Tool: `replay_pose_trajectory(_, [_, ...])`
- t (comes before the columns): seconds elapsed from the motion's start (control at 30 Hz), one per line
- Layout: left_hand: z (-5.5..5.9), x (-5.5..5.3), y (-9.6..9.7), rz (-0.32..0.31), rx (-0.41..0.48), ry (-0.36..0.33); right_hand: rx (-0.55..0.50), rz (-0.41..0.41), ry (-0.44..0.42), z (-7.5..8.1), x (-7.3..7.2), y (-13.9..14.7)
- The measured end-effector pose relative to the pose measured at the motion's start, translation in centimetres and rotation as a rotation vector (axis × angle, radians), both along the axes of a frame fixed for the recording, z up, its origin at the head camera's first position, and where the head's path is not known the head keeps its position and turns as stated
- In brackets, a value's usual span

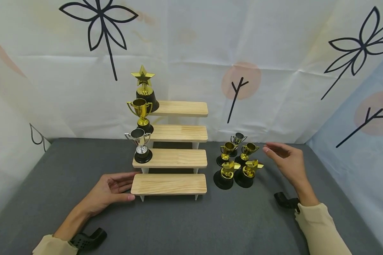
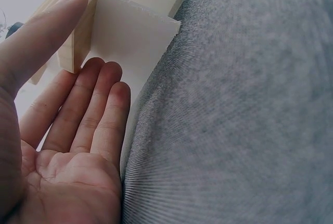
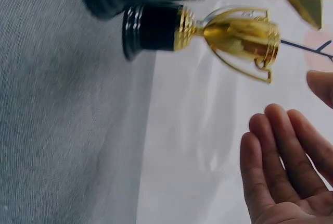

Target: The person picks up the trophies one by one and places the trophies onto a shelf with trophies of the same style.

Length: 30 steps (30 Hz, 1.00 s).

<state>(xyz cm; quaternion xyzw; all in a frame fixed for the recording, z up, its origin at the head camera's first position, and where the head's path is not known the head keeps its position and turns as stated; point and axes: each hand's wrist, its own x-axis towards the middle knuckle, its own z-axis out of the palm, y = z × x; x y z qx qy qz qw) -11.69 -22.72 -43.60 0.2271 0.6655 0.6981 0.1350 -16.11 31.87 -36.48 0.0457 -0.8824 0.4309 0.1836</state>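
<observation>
My left hand is at the left end of the lowest step of a four-tier wooden display stand. Its fingers are extended beside the step's end and white support; whether they touch is unclear. On the stand's left side are a gold star trophy on top, a gold cup trophy below it, then a silver cup trophy. My right hand, fingers relaxed and holding nothing, hovers right of two gold cup trophies, two gold star trophies and a silver cup trophy.
A dark grey cloth covers the table. Behind it hangs a pale fabric backdrop with leaf and twig drawings, which continues along both sides. Black devices are worn at both wrists, beside cream sleeves.
</observation>
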Motion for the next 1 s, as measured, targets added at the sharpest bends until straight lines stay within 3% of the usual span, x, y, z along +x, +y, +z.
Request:
replay_pose_trajectory(0.17, [0.2, 0.0, 0.1, 0.006, 0.004, 0.002, -0.085, 0.026, -0.007, 0.4, 0.9, -0.3])
replay_pose_trajectory(0.33, [0.3, 0.1, 0.2, -0.007, 0.029, 0.006, -0.148, 0.146, -0.047, 0.2, 1.6, -0.4])
replay_pose_trajectory(0.7, [0.0, 0.0, -0.1, 0.003, 0.016, 0.019, -0.276, 0.425, -0.108, -0.5, 1.5, -0.6])
replay_pose_trajectory(1.0, [-0.1, 0.0, -0.1, -0.005, 0.004, 0.0, -0.333, 0.548, -0.155, -1.8, 1.0, -0.1])
